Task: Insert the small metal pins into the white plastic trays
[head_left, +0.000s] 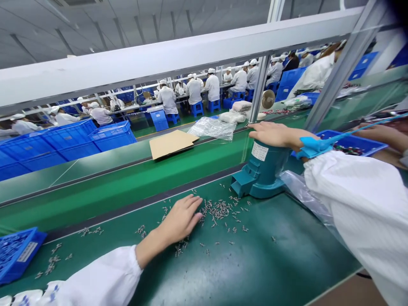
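My left hand (181, 216) lies low over the green tabletop (255, 263), fingers stretched out and nothing held in them. Beside its fingertips is a loose pile of small silvery metal parts (219, 209), too small to name exactly; more are scattered around and under the hand. My right hand (270, 132), with a blue wrist strap (314, 146), rests palm down on top of a teal round-bodied device (266, 170). Its fingers are extended across the top. The device stands upright, with a square spout pointing at the pile and a white label on its side.
A green conveyor belt (127, 178) runs behind the tabletop, with cardboard (172, 143) and clear plastic bags (212, 127) beyond. A blue bin (21, 255) stands at left. Another blue tray (360, 144) sits at right, near another person's hand (379, 135). A metal post (342, 63) rises nearby.
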Available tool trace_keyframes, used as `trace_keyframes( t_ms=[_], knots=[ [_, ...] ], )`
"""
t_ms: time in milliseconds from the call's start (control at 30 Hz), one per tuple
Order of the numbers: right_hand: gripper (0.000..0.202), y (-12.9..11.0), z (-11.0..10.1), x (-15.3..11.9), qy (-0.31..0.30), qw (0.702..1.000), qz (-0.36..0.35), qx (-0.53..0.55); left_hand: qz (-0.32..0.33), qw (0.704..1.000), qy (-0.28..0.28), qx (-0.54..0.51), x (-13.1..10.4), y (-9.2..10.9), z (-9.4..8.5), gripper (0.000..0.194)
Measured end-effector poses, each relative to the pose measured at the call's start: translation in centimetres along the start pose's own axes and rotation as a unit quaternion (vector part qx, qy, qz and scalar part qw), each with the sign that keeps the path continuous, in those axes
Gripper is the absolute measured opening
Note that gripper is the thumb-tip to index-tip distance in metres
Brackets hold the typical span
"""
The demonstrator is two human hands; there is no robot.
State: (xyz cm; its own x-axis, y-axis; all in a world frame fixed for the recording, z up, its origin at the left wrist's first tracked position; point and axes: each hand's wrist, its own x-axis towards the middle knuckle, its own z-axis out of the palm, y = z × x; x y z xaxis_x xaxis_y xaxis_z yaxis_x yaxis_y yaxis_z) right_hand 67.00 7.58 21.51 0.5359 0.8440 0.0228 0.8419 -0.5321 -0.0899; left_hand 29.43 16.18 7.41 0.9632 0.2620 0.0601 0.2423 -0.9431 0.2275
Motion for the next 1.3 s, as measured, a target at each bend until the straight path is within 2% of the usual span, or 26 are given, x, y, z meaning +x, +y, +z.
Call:
trace_keyframes(
  t_ms=[100,167,267,333,433,500,567,600,633,667,767,833,933,1100,1233,1300],
  knots=[
    [0.064,-0.2,-0.2,-0.3,0.001,1.000,0.002,-0.002,0.018,1.000,-0.019,0.000,3.4,2.8,2.9,0.063],
    [0.064,-0.4,-0.2,-0.4,0.000,1.000,0.004,-0.004,0.018,0.999,-0.028,0.002,4.9,3.5,4.6,0.066],
    [0.063,-0.4,-0.3,-0.4,0.000,1.000,0.001,-0.002,0.008,0.999,-0.031,0.011,4.2,3.3,5.6,0.066],
    [0.063,-0.3,-0.2,-0.3,0.004,1.000,-0.003,0.002,-0.005,0.999,-0.031,0.020,2.0,3.0,5.3,0.067],
    [0.065,0.0,-0.2,-0.1,0.009,1.000,-0.006,0.012,-0.032,0.999,-0.025,0.013,-1.2,3.3,3.5,0.066],
    [0.065,0.0,-0.2,-0.1,0.009,1.000,-0.009,0.016,-0.059,0.998,-0.009,-0.035,-1.1,4.2,2.0,0.065],
    [0.065,0.0,-0.2,-0.1,0.009,1.000,-0.010,0.019,-0.104,0.985,0.037,-0.130,1.5,5.5,0.9,0.066],
    [0.065,0.0,-0.2,-0.2,0.010,1.000,-0.010,0.018,-0.138,0.969,0.075,-0.191,3.6,6.3,0.7,0.067],
    [0.065,0.0,-0.2,-0.2,0.010,1.000,-0.010,0.017,-0.196,0.936,0.136,-0.258,6.1,7.1,0.7,0.063],
    [0.065,-0.1,-0.2,-0.2,0.010,1.000,-0.009,0.013,-0.231,0.918,0.168,-0.274,8.8,7.8,0.9,0.063],
    [0.063,-0.3,-0.3,-0.3,0.013,1.000,-0.009,0.008,-0.286,0.886,0.205,-0.301,15.8,9.9,2.6,0.065],
    [0.061,-0.4,-0.4,-0.4,0.013,1.000,-0.011,0.008,-0.306,0.872,0.214,-0.318,18.6,10.9,3.9,0.063],
    [0.059,-0.4,-0.4,-0.6,0.015,1.000,-0.012,0.010,-0.297,0.864,0.235,-0.332,19.6,11.4,5.4,0.056],
    [0.061,-0.3,-0.3,-0.5,0.023,0.999,-0.013,0.021,-0.257,0.870,0.259,-0.331,18.0,11.3,5.8,0.045],
    [0.061,0.1,0.2,0.0,0.038,0.999,-0.014,0.028,-0.273,0.860,0.271,-0.335,17.8,11.5,6.1,0.039],
    [0.059,0.3,0.5,0.3,0.070,0.997,-0.025,0.029,-0.288,0.851,0.279,-0.338,18.1,11.7,6.4,0.037]
  ],
)
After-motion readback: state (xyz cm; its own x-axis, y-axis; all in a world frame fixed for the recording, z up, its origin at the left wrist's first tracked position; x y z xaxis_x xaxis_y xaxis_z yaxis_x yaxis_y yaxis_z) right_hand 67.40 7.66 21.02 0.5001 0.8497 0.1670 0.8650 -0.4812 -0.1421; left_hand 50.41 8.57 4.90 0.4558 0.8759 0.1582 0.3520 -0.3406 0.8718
